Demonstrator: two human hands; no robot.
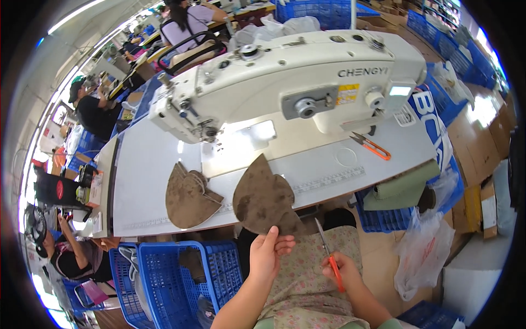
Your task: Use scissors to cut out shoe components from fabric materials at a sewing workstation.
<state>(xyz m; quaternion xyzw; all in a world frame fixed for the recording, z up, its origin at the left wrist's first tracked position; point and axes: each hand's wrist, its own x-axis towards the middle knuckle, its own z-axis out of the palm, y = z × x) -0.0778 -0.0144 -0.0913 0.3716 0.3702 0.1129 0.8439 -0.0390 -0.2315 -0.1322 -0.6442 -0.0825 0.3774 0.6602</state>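
My left hand (269,249) pinches the lower edge of a dark brown, mottled piece of leather-like material (262,197), thumb on top. The piece has a pointed top and a notch on its right side, and its upper part rests over the front of the sewing table (142,164). In my right hand (342,271) is a pair of orange-handled scissors (327,244), blades pointing up and left towards the piece, apart from it. A stack of similar brown pieces (192,200) lies on the table to the left.
A white sewing machine (263,77) stands behind the pieces. Orange-handled thread snips (372,147) lie at the table's right. Blue baskets (170,249) sit below left; green material (400,192) hangs over another basket at right. Other people (90,109) sit at work on the left.
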